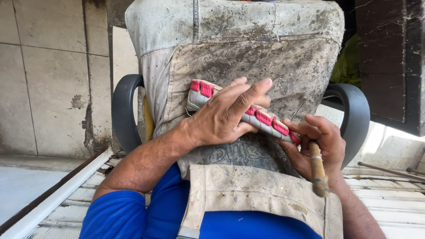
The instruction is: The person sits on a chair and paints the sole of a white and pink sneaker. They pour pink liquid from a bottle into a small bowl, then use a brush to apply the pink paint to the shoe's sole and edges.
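The left hand (223, 115) lies flat, fingers spread and pointing toward two o'clock, pressing a grey shoe (261, 117) with pink sole blocks against a stained canvas apron (248, 57) draped over the person's lap. At four o'clock from it, the right hand (316, 148) is closed around a worn wooden tool handle (318, 170), its fingertips touching the shoe's near end. A dark curved chair arm (123, 110) shows at nine o'clock, and blue sleeves (133, 212) fill the bottom edge.
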